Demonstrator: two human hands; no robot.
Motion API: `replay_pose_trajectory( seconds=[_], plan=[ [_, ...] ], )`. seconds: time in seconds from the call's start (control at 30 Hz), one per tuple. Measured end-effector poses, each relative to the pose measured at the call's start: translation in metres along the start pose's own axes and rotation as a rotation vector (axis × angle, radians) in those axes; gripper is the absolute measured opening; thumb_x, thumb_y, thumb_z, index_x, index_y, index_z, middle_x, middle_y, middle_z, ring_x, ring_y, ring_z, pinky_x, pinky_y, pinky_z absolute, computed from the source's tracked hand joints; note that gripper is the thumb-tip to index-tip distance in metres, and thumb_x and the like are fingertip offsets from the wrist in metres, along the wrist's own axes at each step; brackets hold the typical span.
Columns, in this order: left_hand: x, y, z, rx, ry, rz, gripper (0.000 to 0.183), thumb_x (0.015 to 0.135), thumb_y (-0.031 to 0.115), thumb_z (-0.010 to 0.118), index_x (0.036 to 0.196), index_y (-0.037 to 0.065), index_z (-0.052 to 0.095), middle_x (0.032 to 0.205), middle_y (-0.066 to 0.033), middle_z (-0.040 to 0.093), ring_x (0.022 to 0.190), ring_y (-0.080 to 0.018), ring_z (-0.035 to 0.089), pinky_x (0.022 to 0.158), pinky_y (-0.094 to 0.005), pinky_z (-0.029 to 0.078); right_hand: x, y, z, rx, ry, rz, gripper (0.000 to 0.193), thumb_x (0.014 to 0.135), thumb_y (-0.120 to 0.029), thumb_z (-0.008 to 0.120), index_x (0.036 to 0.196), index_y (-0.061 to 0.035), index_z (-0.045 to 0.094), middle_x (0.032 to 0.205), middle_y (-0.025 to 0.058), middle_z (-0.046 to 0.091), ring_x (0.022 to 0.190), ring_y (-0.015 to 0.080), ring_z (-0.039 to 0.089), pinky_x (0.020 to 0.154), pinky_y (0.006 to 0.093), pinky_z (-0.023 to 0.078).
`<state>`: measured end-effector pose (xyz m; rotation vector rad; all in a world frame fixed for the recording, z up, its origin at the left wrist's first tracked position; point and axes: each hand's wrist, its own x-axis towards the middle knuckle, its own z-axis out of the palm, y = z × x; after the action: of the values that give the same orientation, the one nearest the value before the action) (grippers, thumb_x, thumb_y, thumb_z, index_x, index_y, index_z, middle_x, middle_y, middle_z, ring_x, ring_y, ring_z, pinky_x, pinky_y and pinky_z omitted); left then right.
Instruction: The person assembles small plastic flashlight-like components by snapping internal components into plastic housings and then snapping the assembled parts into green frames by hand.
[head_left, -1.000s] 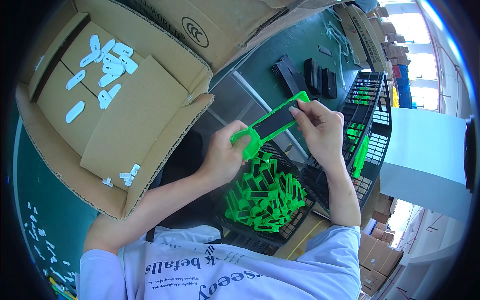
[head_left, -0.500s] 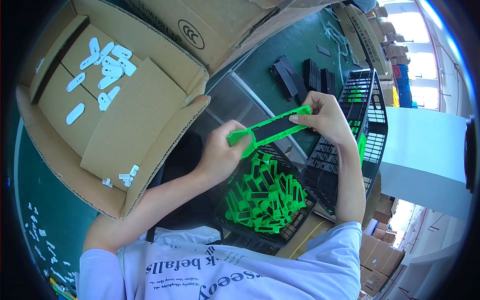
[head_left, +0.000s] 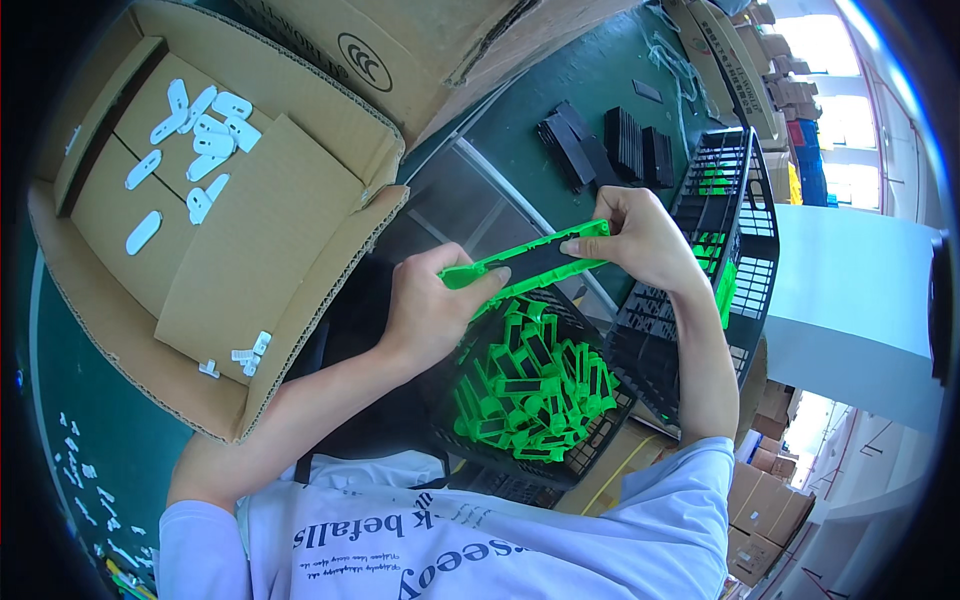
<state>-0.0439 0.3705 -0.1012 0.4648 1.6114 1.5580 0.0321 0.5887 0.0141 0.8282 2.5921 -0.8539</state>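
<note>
Between my two hands is a long green plastic frame with a black strip lying along its inside. My left hand grips the frame's left end, its thumb pressing on the strip. At the right end my right hand pinches the frame, thumb also on the strip. Just below them, a black basket holds a heap of similar green frames with black strips. Stacks of loose black strips lie on the green table beyond my right hand.
An open cardboard box at the left contains several white oval plastic pieces. Behind it stands a large carton. Another black basket with green parts is at the right. Small white bits are scattered at the lower left.
My left thumb has moved right, from the frame's end onto the black strip. The frame has shifted slightly left at its right end, and my right hand has moved with it.
</note>
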Motion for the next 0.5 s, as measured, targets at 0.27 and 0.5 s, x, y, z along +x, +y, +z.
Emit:
replay_pose_trajectory(
  seconds=[0.27,0.5],
  plan=[
    [0.003,-0.003,0.003,-0.053,0.005,-0.005,0.032,0.085,0.019,0.079,0.068,0.004,0.057,0.056,0.0013,0.056,0.051,-0.0017,0.048,0.045,-0.0217,0.033,-0.009,-0.014,0.002,-0.062,0.072,0.044,0.028,0.068,-0.015,0.086,0.071,0.0018,0.063,0.057,0.0074,0.054,0.054,0.0146,0.051,0.053,0.0328,0.040],
    [0.002,-0.001,0.001,-0.036,-0.030,0.021,0.032,0.086,0.019,0.079,0.068,0.005,0.056,0.056,0.0006,0.056,0.050,-0.0025,0.050,0.043,-0.0215,0.035,-0.006,-0.006,-0.006,-0.074,0.012,0.016,0.026,0.070,-0.015,0.085,0.072,0.0004,0.064,0.057,0.0068,0.055,0.054,0.0137,0.051,0.050,0.0324,0.037]
  ],
)
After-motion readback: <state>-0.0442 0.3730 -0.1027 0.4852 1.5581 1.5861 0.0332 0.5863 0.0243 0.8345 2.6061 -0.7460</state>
